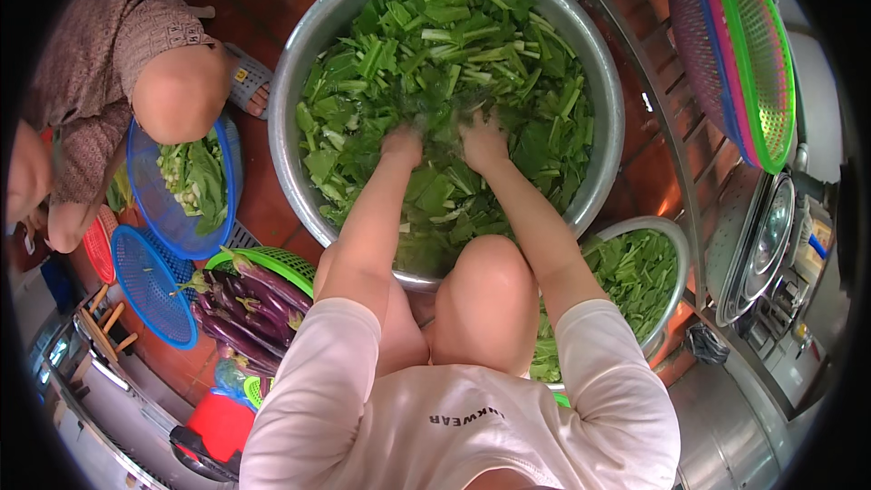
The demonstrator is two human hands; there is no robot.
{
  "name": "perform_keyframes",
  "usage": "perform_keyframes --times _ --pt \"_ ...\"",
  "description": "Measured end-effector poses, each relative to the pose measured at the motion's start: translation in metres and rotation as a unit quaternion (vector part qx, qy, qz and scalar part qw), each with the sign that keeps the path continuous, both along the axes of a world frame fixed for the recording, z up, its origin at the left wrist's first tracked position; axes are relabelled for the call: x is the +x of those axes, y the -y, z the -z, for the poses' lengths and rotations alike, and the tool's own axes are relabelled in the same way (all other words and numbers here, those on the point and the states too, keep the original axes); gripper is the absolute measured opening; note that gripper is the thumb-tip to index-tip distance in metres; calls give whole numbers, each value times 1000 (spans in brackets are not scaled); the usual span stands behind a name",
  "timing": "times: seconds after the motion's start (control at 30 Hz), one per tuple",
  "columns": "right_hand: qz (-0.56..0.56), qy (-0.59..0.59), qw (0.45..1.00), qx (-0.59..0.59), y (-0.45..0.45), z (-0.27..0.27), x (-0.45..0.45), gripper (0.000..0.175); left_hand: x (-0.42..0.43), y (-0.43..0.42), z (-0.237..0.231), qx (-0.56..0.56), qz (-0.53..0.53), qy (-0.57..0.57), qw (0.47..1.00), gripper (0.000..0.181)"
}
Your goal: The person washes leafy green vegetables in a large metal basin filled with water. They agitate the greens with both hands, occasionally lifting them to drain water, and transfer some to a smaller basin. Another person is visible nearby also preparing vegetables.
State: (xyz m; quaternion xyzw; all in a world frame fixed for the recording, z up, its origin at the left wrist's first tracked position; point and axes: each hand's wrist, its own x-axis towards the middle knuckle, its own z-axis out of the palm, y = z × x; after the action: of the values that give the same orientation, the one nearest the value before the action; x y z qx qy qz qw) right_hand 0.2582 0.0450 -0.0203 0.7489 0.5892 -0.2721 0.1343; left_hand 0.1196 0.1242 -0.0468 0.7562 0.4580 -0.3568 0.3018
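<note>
A large round metal basin (616,116) on the floor in front of me holds water and chopped leafy greens (442,41). Both hands reach down into it, wrists just above the surface. Water and leaves hide most of my left hand (403,143), whose fingers cannot be made out. My right hand (484,139) is partly under water at the basin's middle, its fingers somewhat spread among stems and stirred, bubbly water. Whether either hand grips any greens cannot be told. Leaves float on all sides of both wrists.
Left, a person (180,92) squats by a blue basket (133,184) of greens. Eggplants (252,306) fill a green basket (296,265) near an empty blue basket (153,286). Right, a metal basin (680,252) holds cut greens; colanders (762,61) lean on a metal rack (670,102).
</note>
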Motion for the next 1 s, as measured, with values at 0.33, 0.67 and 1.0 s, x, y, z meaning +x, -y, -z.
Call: perform_keyframes --times 0.33,0.67,1.0 --pt "151 -329 898 251 52 -60 45 41 -56 -48 -88 -46 16 371 928 72" --pt "-32 -143 989 -13 108 -58 3 54 -127 25 -83 74 167 102 978 104" --pt "63 -160 983 -66 61 -26 23 67 -106 -7 -45 -26 58 87 994 34"
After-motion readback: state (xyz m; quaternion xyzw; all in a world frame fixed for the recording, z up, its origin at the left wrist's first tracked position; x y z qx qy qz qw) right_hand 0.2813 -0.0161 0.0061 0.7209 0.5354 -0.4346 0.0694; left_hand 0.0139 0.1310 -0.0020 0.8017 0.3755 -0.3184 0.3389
